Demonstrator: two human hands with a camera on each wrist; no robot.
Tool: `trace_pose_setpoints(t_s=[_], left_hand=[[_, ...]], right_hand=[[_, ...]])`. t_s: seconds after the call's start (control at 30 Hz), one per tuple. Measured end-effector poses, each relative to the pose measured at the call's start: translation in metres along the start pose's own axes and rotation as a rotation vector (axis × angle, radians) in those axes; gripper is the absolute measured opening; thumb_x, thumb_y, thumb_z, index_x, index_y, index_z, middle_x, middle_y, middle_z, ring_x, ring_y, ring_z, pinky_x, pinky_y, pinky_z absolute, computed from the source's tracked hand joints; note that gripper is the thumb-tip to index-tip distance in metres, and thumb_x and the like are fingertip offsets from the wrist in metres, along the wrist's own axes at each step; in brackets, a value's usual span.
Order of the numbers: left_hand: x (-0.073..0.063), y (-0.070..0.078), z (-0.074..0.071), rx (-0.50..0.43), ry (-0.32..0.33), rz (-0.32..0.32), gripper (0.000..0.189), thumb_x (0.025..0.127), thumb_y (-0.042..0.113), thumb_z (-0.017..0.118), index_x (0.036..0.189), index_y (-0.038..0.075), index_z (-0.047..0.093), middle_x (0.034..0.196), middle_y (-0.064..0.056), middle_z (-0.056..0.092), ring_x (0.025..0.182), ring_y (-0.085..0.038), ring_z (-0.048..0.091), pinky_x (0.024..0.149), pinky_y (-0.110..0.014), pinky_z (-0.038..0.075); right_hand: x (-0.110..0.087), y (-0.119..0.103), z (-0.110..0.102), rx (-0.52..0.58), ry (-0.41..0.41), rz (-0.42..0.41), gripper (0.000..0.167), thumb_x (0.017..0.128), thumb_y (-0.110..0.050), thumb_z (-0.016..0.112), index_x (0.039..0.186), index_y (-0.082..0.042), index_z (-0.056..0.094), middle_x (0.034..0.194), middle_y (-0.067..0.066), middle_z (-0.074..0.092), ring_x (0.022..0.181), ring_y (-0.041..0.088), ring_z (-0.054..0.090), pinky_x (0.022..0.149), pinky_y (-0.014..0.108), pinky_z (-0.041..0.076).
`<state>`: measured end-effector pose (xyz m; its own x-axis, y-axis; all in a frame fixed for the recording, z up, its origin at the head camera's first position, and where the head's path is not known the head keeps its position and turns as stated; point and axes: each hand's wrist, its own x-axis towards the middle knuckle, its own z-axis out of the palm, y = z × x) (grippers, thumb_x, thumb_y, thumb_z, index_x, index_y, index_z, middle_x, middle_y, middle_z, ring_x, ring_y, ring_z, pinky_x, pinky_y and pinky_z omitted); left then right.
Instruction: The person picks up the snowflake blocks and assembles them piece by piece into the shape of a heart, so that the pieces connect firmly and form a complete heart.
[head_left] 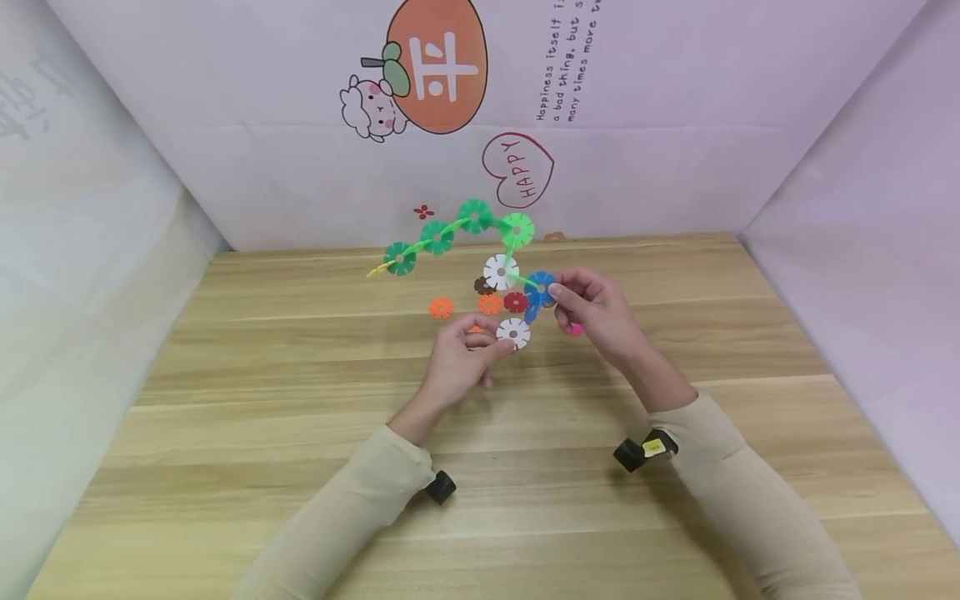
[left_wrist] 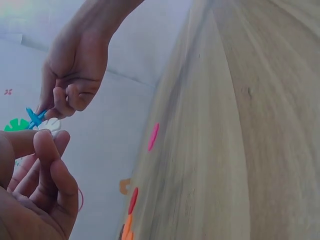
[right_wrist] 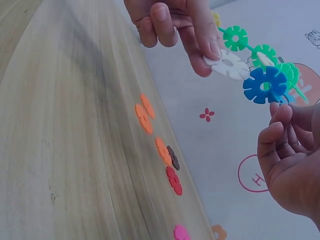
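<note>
My left hand (head_left: 456, 360) pinches a white notched plastic disc (head_left: 513, 324) between thumb and fingers. My right hand (head_left: 602, 315) pinches a blue disc (head_left: 536, 280) at the end of a joined chain of snowflake discs. A second blue disc (right_wrist: 256, 86) is slotted at an angle there, and the white disc's rim is right at its edge in the right wrist view. From the blue end, the raised chain runs through another white disc (head_left: 494, 263), a light green disc (head_left: 517, 219) and several green discs (head_left: 437, 247), with yellow (head_left: 378, 270) at its far left.
Loose discs lie on the wooden table (head_left: 300, 467) under the chain: orange (head_left: 441, 308), red (head_left: 515, 302), brown (head_left: 481, 286) and pink (head_left: 577, 329). A printed white backdrop (head_left: 637, 183) stands behind the table's far edge.
</note>
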<state>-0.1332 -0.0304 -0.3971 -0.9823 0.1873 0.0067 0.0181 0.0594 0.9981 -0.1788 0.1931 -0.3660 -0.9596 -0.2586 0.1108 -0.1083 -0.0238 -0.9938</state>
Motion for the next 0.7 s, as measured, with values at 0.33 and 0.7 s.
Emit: trace_pose_setpoints(t_s=[0.33,0.7], left_hand=[[-0.0017,0.0021,0.0069,-0.016,0.02,-0.012,0.02,0.088,0.008,0.078,0.098,0.007,0.061,0.081,-0.01,0.074,0.037,-0.018,0.05,0.041,-0.026,0.045],[-0.003,0.0028,0.0098,-0.003,0.011,0.042,0.018,0.089,0.006,0.076,0.096,0.004,0.06,0.083,-0.014,0.074,0.038,-0.018,0.051,0.042,-0.027,0.046]], right_hand=[[-0.0024,-0.0004,0.0016,0.043,0.016,-0.003,0.025,0.103,-0.013,0.059,0.116,0.008,0.058,0.089,0.017,0.061,0.061,0.012,0.053,0.054,0.018,0.047],[-0.0037,0.0025,0.0049,0.032,-0.006,-0.039,0.018,0.102,-0.011,0.06,0.11,0.005,0.06,0.082,0.005,0.062,0.06,0.012,0.052,0.055,0.018,0.048]])
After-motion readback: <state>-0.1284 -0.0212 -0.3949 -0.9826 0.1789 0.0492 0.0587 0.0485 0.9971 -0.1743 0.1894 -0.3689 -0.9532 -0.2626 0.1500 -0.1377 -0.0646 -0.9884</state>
